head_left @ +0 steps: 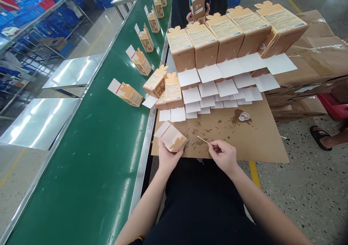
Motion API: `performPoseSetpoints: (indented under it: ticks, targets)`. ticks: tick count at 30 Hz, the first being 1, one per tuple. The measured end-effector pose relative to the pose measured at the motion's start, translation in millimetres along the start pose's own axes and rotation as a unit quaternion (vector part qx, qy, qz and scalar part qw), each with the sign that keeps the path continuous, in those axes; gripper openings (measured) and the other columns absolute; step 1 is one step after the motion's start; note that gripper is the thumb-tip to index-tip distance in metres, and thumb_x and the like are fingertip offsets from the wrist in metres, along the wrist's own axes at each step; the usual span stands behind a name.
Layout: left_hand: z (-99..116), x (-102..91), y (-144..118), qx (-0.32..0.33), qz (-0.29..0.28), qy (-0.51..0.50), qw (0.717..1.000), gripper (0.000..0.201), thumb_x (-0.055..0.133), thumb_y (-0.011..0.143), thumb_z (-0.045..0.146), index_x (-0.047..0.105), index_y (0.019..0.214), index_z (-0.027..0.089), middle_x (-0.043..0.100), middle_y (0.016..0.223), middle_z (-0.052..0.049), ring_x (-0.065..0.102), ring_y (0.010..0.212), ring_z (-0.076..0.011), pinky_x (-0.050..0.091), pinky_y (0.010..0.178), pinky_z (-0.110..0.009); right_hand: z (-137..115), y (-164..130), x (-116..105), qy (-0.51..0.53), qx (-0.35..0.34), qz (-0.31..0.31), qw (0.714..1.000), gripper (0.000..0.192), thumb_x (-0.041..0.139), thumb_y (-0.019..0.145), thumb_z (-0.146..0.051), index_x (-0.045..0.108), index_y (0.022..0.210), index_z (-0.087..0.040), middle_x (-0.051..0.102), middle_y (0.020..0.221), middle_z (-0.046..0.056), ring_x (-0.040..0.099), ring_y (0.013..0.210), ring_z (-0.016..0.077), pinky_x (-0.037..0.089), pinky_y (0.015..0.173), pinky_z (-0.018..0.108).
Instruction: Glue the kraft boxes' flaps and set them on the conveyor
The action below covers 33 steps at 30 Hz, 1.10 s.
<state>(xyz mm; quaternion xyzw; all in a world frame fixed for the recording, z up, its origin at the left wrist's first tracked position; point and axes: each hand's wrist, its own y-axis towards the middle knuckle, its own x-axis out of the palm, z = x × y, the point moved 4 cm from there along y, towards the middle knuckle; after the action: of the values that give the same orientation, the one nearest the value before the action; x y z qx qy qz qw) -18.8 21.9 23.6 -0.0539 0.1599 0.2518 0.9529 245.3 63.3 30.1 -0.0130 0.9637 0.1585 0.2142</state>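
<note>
My left hand (169, 157) is closed round a small cardboard box (171, 136), tilted, with its white flap and red strip toward the upper left. Between the pinched fingers of my right hand (223, 154) is a cotton swab (202, 140), its tip pointing left toward the box but apart from it. Both hands are over the near edge of a brown cardboard sheet (261, 136). Dark wet spots mark the sheet, and a small clear cup (244, 116) stands in a wet patch on its right side.
Stacked brown boxes (201, 53) with white flaps sticking out stand behind the sheet. To the left runs a green conveyor belt (108, 158) carrying a line of open boxes (141, 62). Across the stack, another person (178, 5) holds a box. Wrapped cartons (312, 63) stand on the right.
</note>
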Motion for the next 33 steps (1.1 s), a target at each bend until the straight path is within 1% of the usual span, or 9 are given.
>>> performPoseSetpoints:
  ticks: [8,11,13,18,22,25,29,31,33]
  targets:
    - [2,9.8,-2,0.028,-0.017,0.051,0.998,0.062,0.096,0.071,0.038,0.069,0.125,0.024,0.079,0.119,-0.014,0.081,0.113,-0.0381,0.067,0.095,-0.052,1,-11,-18,0.005,-0.005,0.017,1.000,0.028,0.067,0.103,-0.026,0.071,0.076,-0.024,0.067,0.064,-0.001,0.061,0.053,0.0146,0.053,0.052,0.027]
    - [-6,-2.5,9,0.014,-0.006,0.013,1.000,0.065,0.102,0.063,0.039,0.072,0.119,0.027,0.081,0.116,-0.013,0.082,0.109,-0.0379,0.069,0.096,-0.056,0,-7,-20,0.010,-0.017,0.014,1.000,0.030,0.068,0.105,-0.030,0.071,0.075,-0.024,0.068,0.064,0.000,0.062,0.053,0.0147,0.054,0.052,0.026]
    - [-13,-31.8,24,-0.009,0.058,-0.008,0.998,0.065,0.104,0.060,0.038,0.071,0.115,0.027,0.082,0.115,-0.012,0.082,0.109,-0.0374,0.068,0.102,-0.060,3,-7,-25,0.006,-0.016,0.025,1.000,0.030,0.069,0.105,-0.032,0.073,0.077,-0.024,0.069,0.064,0.000,0.062,0.052,0.0148,0.055,0.051,0.026]
    - [-27,-145.0,79,-0.046,0.238,-0.012,0.970,0.086,0.103,0.058,0.028,0.059,0.131,0.021,0.074,0.139,-0.018,0.075,0.132,-0.0368,0.056,0.122,-0.062,15,-5,-38,-0.002,0.007,0.068,0.998,0.032,0.073,0.105,-0.042,0.077,0.079,-0.024,0.069,0.063,0.001,0.062,0.050,0.0155,0.057,0.050,0.028]
    - [-40,-194.8,106,-0.102,0.214,0.003,0.972,0.091,0.106,0.052,0.021,0.058,0.129,0.022,0.072,0.140,-0.017,0.072,0.137,-0.0383,0.051,0.126,-0.063,16,2,-41,-0.006,0.016,0.073,0.997,0.041,0.071,0.105,-0.053,0.076,0.076,-0.025,0.070,0.063,0.003,0.061,0.050,0.0169,0.057,0.049,0.030]
    - [-48,-203.9,93,-0.093,0.241,0.031,0.966,0.095,0.105,0.053,0.023,0.055,0.133,0.026,0.067,0.141,-0.014,0.065,0.145,-0.0377,0.048,0.129,-0.062,18,3,-51,-0.026,0.024,0.088,0.996,0.045,0.071,0.104,-0.057,0.076,0.075,-0.024,0.069,0.062,0.004,0.061,0.049,0.0168,0.056,0.049,0.031]
    - [-35,-198.7,59,0.079,0.392,0.053,0.915,0.068,0.093,0.066,0.038,0.056,0.122,0.025,0.063,0.124,-0.008,0.071,0.126,-0.0325,0.057,0.119,-0.063,30,-9,-76,-0.045,0.064,0.124,0.989,0.042,0.074,0.102,-0.057,0.077,0.078,-0.023,0.065,0.058,0.001,0.059,0.045,0.0158,0.054,0.047,0.030]
    - [-15,-183.2,66,0.171,0.371,0.030,0.912,0.052,0.087,0.070,0.043,0.058,0.109,0.024,0.063,0.110,-0.004,0.073,0.104,-0.0275,0.061,0.112,-0.061,35,-12,-85,-0.046,0.079,0.136,0.986,0.038,0.075,0.102,-0.053,0.076,0.079,-0.023,0.065,0.057,0.001,0.057,0.044,0.0160,0.052,0.045,0.031]
    - [13,-163.1,98,0.225,0.308,-0.002,0.925,0.043,0.084,0.074,0.046,0.060,0.103,0.024,0.065,0.104,-0.004,0.072,0.096,-0.0251,0.062,0.109,-0.057,34,-11,-89,-0.042,0.081,0.146,0.985,0.036,0.075,0.102,-0.049,0.075,0.078,-0.022,0.065,0.057,0.002,0.057,0.044,0.0162,0.049,0.043,0.031]
